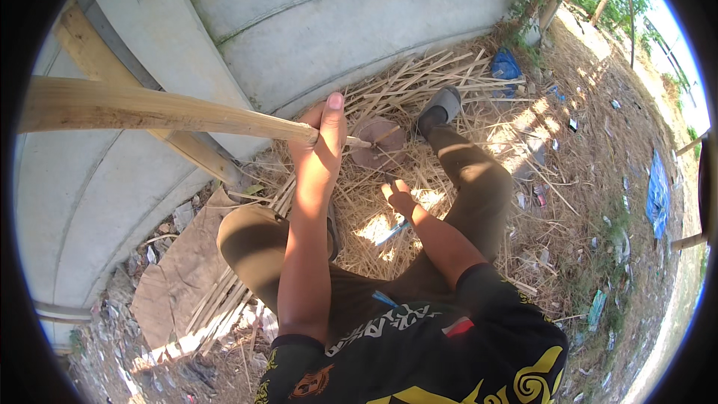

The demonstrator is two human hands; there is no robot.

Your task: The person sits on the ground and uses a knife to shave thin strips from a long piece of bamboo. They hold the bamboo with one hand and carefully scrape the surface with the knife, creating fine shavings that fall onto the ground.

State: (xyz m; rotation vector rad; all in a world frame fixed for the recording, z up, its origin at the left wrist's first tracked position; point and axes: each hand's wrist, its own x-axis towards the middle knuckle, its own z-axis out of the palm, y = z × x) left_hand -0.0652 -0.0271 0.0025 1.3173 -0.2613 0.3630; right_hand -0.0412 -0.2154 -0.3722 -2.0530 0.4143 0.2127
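My left hand [321, 135] is wrapped around a long split bamboo pole [164, 111], thumb pointing up along it. The pole slants in from the far left, and its thin end reaches over a round wooden block [378, 142] on the ground. Just on the near side of the block, my right hand [400, 199] is closed on a dark, narrow tool [389, 178], possibly a knife; most of it is hidden or too small to make out. A blue strip [392, 233] shows beside my right wrist.
Pale strips [426, 78] lie heaped by the grey panel wall [359, 15]. Another bamboo length [105, 52] leans there. A brown sheet [176, 277] and a strip bundle [217, 303] lie at left. Blue plastic [505, 65] and litter dot the dry ground at right. My legs are spread around the block.
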